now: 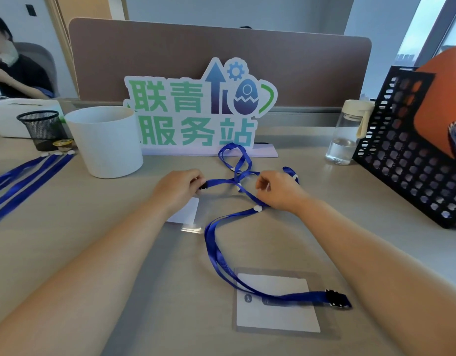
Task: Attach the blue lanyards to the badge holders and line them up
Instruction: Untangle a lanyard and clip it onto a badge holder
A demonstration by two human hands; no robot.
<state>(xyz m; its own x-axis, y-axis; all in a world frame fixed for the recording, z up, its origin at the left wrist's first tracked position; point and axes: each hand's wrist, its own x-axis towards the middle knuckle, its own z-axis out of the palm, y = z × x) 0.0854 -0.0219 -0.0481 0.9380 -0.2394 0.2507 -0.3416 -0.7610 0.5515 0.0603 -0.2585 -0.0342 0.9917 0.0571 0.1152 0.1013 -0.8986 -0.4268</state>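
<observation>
- Grey desk (pixel 67 214), with a green-lettered sign (pixel 196 116) at its far edge.
- Blue lanyard (pixel 220 180) tangled mid-desk; another lanyard (pixel 298 296) trails nearward, its end lying on the near badge holder (pixel 278 317).
- Second badge holder (pixel 187 214) under the left wrist.
- Left hand (pixel 179 187) pinches the tangled lanyard's black clip (pixel 203 186); right hand (pixel 278 190) curls its fingers on the strap.
</observation>
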